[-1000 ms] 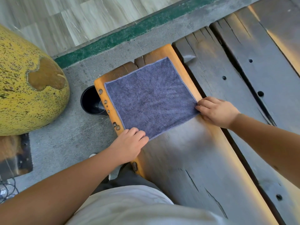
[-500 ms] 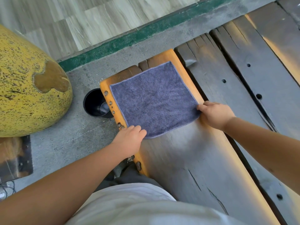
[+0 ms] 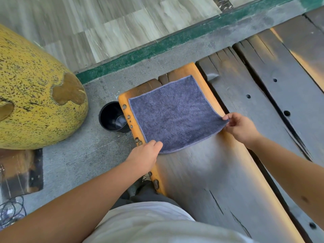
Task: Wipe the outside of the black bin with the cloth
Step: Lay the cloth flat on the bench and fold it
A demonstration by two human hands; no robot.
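A square blue-grey cloth [image 3: 173, 113] lies spread flat on the end of a wooden bench plank [image 3: 206, 169]. My left hand [image 3: 145, 155] holds the cloth's near left corner against the plank. My right hand [image 3: 240, 127] pinches the near right corner between thumb and fingers and lifts it slightly. The small black bin [image 3: 112, 118] stands upright on the concrete floor just left of the plank, partly hidden behind its edge, with its open mouth facing up.
A large yellow speckled rounded object [image 3: 35, 95] fills the left side, close to the bin. More dark wooden planks [image 3: 280, 81] run along the right. A dark metal plate [image 3: 22, 172] and coiled cables [image 3: 10, 211] lie at the lower left.
My right hand went from resting curled on the cloth's right corner to pinching and raising it. The view has shifted a little, and my left hand stays at the near left corner.
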